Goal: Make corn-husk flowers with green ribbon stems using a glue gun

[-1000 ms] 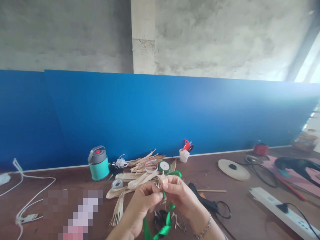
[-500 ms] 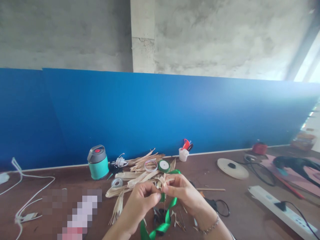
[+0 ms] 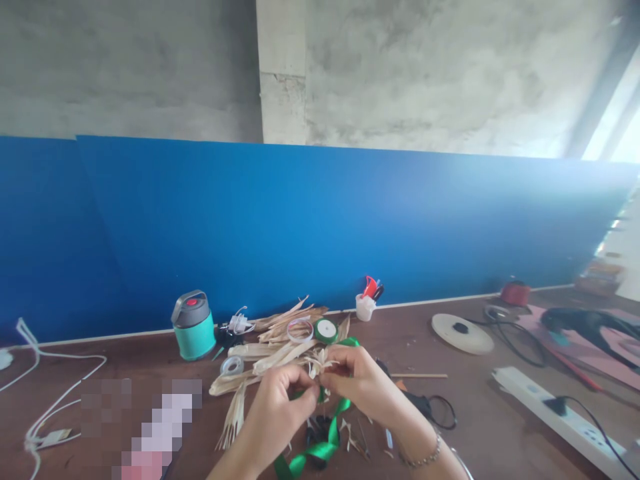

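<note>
My left hand (image 3: 290,400) and my right hand (image 3: 357,380) meet low in the middle of the view, fingers pinched around a small pale husk flower (image 3: 320,362) with ragged petals. Its lower part is hidden by my fingers. A shiny green ribbon (image 3: 320,455) hangs and curls below my hands. Behind them lie dry husk strips (image 3: 280,353), a green ribbon spool (image 3: 326,330), a pale ring-shaped roll (image 3: 300,330) and a clear tape roll (image 3: 232,366). Dark scissors, partly covered by the ribbon, lie below.
A teal jar (image 3: 194,333) and a white cup (image 3: 365,307) with red-handled tools stand near the blue partition (image 3: 300,220). Rightward are a round lid (image 3: 463,335), a thin stick (image 3: 419,376), a power strip (image 3: 565,420) and cables. A white cable (image 3: 37,413) lies left.
My right-hand fingers have shifted slightly left and closer to my left fingertips, and more of the flower's petals show. The green ribbon below has moved a little. The camera view has shifted slightly.
</note>
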Demonstrator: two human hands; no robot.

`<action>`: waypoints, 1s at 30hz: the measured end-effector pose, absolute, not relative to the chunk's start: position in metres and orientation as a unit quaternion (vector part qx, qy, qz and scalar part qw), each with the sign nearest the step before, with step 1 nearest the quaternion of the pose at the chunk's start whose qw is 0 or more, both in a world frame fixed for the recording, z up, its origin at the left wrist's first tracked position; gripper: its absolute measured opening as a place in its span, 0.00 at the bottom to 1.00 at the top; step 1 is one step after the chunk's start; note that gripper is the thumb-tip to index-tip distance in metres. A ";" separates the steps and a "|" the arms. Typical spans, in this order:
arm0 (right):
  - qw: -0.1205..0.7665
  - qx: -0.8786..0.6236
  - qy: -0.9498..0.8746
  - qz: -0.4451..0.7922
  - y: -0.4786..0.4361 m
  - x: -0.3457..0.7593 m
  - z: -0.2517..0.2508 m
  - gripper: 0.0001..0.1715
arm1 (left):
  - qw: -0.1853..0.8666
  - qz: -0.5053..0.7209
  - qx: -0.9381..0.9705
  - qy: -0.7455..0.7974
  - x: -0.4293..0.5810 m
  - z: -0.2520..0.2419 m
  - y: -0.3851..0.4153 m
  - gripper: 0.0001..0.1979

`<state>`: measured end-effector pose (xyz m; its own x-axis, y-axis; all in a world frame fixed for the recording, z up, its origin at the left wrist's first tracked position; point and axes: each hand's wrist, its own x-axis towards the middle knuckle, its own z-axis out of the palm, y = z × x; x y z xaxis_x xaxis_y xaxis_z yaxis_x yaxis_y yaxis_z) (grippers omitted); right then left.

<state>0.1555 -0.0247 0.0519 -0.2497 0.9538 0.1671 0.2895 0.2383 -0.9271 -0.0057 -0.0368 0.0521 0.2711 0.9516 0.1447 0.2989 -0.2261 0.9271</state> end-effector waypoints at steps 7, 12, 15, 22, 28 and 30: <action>0.407 -0.497 -0.689 0.335 -0.028 0.152 0.052 0.09 | 0.379 0.389 0.686 0.484 -0.004 0.051 -0.041 0.07; 0.417 -0.509 -0.684 0.316 -0.029 0.150 0.051 0.09 | 0.378 0.389 0.678 0.495 -0.002 0.050 -0.040 0.04; 0.423 -0.508 -0.685 0.306 -0.028 0.148 0.049 0.07 | 0.382 0.376 0.664 0.521 0.001 0.051 -0.040 0.04; 0.422 -0.524 -0.685 0.281 -0.028 0.144 0.047 0.08 | 0.304 0.376 0.680 0.550 0.002 0.041 -0.041 0.07; 0.426 -0.532 -0.683 0.264 -0.028 0.141 0.044 0.06 | 0.263 0.371 0.690 0.563 0.003 0.033 -0.040 0.03; 0.428 -0.532 -0.680 0.266 -0.028 0.141 0.044 0.06 | 0.261 0.372 0.689 0.564 0.003 0.032 -0.038 0.04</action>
